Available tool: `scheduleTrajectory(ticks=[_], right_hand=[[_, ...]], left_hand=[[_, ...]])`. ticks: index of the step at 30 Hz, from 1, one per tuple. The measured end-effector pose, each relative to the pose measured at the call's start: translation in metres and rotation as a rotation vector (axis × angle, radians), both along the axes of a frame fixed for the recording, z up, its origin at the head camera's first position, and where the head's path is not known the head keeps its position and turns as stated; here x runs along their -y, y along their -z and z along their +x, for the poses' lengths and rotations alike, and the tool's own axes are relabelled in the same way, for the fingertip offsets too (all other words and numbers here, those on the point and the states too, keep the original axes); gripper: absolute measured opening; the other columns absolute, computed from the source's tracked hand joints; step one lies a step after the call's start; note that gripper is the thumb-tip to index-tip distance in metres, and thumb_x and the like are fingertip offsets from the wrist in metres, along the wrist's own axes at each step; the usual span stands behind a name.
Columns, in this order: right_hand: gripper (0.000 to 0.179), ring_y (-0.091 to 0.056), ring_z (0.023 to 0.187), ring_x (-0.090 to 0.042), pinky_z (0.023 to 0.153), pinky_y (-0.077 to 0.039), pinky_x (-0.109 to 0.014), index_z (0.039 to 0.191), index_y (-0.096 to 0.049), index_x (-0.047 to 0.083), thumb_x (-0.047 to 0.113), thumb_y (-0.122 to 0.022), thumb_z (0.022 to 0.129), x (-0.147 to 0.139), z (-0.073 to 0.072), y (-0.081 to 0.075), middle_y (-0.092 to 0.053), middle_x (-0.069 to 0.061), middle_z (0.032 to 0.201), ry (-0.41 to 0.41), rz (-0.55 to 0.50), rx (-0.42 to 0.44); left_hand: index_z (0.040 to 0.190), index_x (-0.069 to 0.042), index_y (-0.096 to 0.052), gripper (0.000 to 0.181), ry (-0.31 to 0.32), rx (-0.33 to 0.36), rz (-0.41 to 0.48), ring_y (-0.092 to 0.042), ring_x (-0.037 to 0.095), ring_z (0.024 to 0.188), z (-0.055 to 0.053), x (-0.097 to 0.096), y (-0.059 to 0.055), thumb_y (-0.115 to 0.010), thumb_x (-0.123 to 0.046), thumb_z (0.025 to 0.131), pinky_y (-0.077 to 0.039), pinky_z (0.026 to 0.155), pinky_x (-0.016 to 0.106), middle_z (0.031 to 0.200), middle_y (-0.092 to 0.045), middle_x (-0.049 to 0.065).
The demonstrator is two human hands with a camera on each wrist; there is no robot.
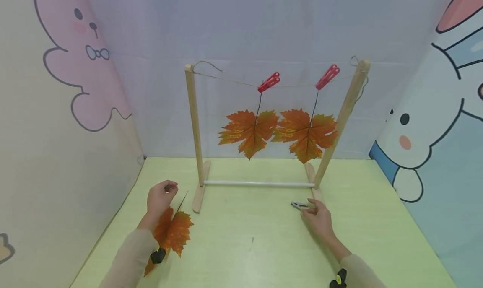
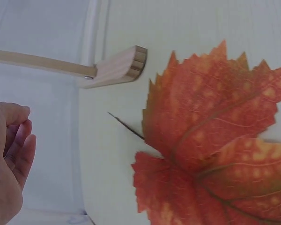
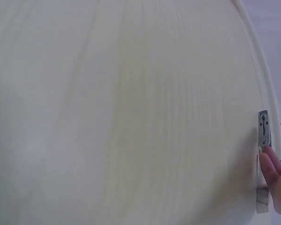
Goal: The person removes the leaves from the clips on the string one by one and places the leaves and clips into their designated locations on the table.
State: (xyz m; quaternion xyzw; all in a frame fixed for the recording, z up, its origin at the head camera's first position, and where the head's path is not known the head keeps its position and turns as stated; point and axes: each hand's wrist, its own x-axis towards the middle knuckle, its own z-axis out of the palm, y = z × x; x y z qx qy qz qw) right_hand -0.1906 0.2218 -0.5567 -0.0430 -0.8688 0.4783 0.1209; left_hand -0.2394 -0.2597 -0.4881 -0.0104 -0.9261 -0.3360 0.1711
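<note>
My left hand is raised beside an orange artificial maple leaf, its fingers loosely bent and holding nothing. That leaf lies on the table with its dark stem pointing away from me; in the left wrist view the leaf is apart from the hand. On the right, my right hand holds a grey clothespin by one end, low near the foot of the rack. The clothespin sticks out past the fingertips in the right wrist view.
A wooden rack with a left post, a right post and a white crossbar stands at the back. From its string, red clothespins hold two orange leaves. Cartoon-printed curtains surround the pale yellow table.
</note>
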Motion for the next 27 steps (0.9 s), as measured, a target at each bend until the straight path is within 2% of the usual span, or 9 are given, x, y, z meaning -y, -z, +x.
scheduleTrajectory(ticks=[5, 11, 16, 20, 27], right_hand=[[0.043, -0.065, 0.076, -0.032, 0.055, -0.048, -0.020, 0.115, -0.053, -0.010, 0.006, -0.069, 0.078, -0.007, -0.003, -0.012, -0.063, -0.025, 0.094, -0.056, 0.007, -0.013], [0.042, -0.063, 0.081, -0.034, 0.054, -0.048, -0.020, 0.116, -0.054, -0.008, 0.011, -0.068, 0.080, -0.015, -0.007, -0.047, -0.056, -0.025, 0.114, -0.111, 0.050, -0.033], [0.035, -0.064, 0.077, -0.031, 0.053, -0.048, -0.020, 0.110, -0.058, -0.005, 0.010, -0.068, 0.080, -0.018, -0.011, -0.078, -0.061, -0.022, 0.104, -0.163, 0.121, -0.090], [0.036, -0.064, 0.075, -0.029, 0.056, -0.049, -0.021, 0.111, -0.058, -0.005, 0.010, -0.069, 0.079, -0.017, -0.013, -0.101, -0.062, -0.021, 0.101, -0.220, 0.160, -0.129], [0.040, -0.063, 0.077, -0.027, 0.058, -0.050, -0.022, 0.116, -0.056, -0.004, 0.015, -0.067, 0.081, -0.012, -0.015, -0.147, -0.061, -0.020, 0.106, -0.295, 0.182, -0.138]], left_hand=[[0.088, -0.002, -0.070, 0.010, 0.059, -0.105, -0.031, -0.062, 0.025, 0.070, -0.006, -0.012, -0.028, -0.064, -0.006, 0.080, -0.048, 0.062, 0.039, 0.077, -0.068, 0.010], [0.088, -0.005, -0.071, 0.010, 0.142, -0.208, -0.097, -0.063, 0.022, 0.068, -0.014, -0.026, -0.063, -0.063, -0.007, 0.082, -0.049, 0.058, 0.036, 0.078, -0.069, 0.008], [0.088, -0.006, -0.070, 0.010, 0.192, -0.262, -0.114, -0.062, 0.020, 0.069, -0.019, -0.040, -0.090, -0.062, -0.007, 0.082, -0.050, 0.057, 0.034, 0.080, -0.068, 0.008], [0.088, -0.005, -0.070, 0.010, 0.226, -0.302, -0.110, -0.062, 0.020, 0.069, -0.020, -0.052, -0.108, -0.062, -0.006, 0.082, -0.051, 0.057, 0.034, 0.080, -0.068, 0.008], [0.087, -0.005, -0.070, 0.009, 0.291, -0.351, -0.108, -0.062, 0.017, 0.069, -0.021, -0.071, -0.131, -0.063, -0.007, 0.082, -0.051, 0.055, 0.031, 0.080, -0.068, 0.006]])
